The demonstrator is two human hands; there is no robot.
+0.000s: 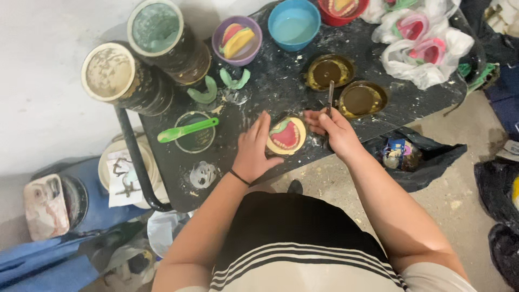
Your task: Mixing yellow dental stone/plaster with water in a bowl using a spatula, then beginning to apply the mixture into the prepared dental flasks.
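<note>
Round yellow flask (pixel 286 135) holding red denture, flat on table edge.
</note>
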